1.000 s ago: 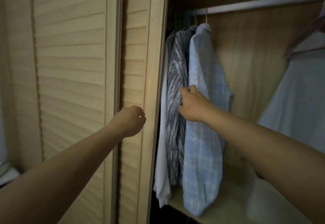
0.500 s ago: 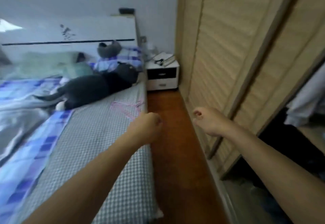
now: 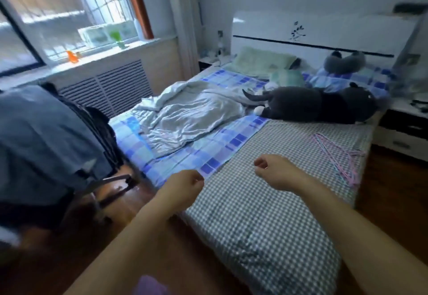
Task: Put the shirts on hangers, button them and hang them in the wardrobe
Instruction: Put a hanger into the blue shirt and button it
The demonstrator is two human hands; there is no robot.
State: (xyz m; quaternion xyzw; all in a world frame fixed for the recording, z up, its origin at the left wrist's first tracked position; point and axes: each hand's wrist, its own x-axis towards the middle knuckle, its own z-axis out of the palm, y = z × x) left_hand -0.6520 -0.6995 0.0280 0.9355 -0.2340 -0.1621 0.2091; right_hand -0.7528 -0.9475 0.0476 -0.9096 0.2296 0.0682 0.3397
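Hangers (image 3: 338, 155): a small loose stack of thin pink and pale blue wire hangers lies flat on the grey-checked sheet (image 3: 266, 213), close to the bed's right edge, about midway along that edge. Long axis runs roughly parallel to the edge, slanting from the headboard (image 3: 324, 28) end down toward the foot. Hook ends appear to point outward toward the right edge, but the wires overlap and blur, so this is uncertain.

Shirts: a pile of blue-grey garments (image 3: 41, 137) is draped over a chair (image 3: 111, 183) off the bed's left side, near its foot corner. Whether these are shirts cannot be confirmed.

Hands: left hand (image 3: 183, 190) hangs over the bed's left edge, fingers loosely curled, holding nothing. Right hand (image 3: 275, 171) hovers over the checked sheet, fingers likewise loosely curled and empty. Neither touches the bed.

Judged step: between garments; fetching the next hanger and shirt. Next move calls for the right hand to reach toward the right edge and lift a single hanger free of the stack without snagging the others, and the left to take a garment from the chair.

Surroundings: a dark plush cat (image 3: 319, 107) lies across the bed nearer the headboard; a crumpled pale blanket (image 3: 185, 116) sits on the blue plaid sheet (image 3: 196, 155).
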